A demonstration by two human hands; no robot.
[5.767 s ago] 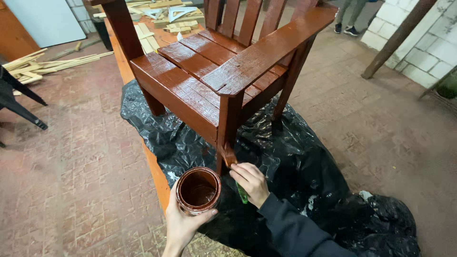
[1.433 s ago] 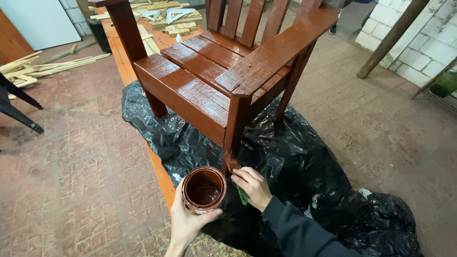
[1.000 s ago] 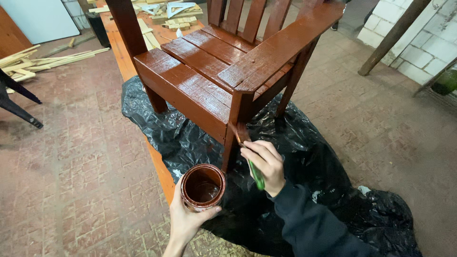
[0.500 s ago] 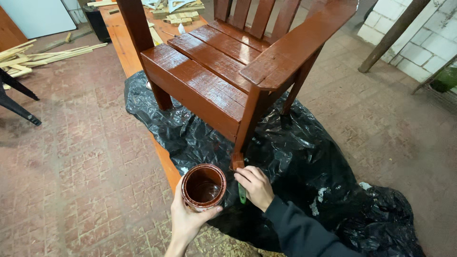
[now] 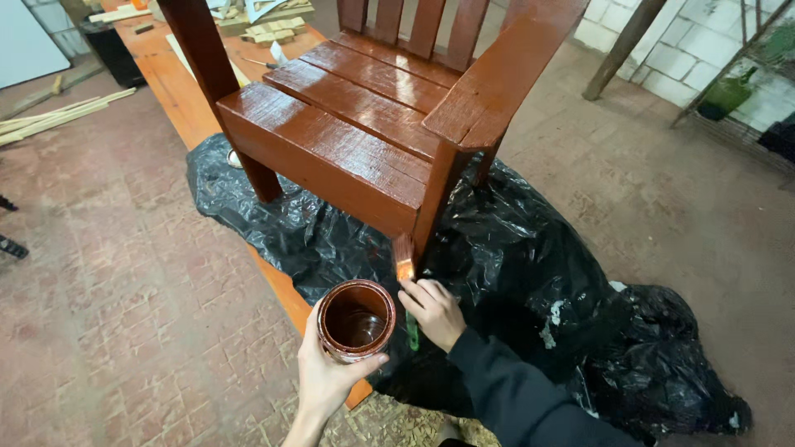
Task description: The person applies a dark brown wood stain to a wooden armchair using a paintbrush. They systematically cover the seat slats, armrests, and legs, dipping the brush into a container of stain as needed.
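Observation:
A glossy red-brown wooden chair (image 5: 364, 124) stands on black plastic sheeting (image 5: 530, 273). My left hand (image 5: 327, 381) grips a round can (image 5: 356, 319) coated in brown paint, held just above the sheeting's near edge. My right hand (image 5: 435, 310), in a dark sleeve, holds a paintbrush (image 5: 405, 269) with a green handle. The bristles touch the bottom of the chair's front right leg (image 5: 435, 207).
An orange wooden plank (image 5: 178, 91) runs under the sheeting toward the far left. Loose wood strips (image 5: 50, 120) and scraps lie at the back. A slanted post (image 5: 621, 45) leans on the white block wall at right. The floor is brick paving.
My right hand has dropped from mid-height on the front leg to its bottom end. The view has moved closer to the chair. The can has stayed in my left hand.

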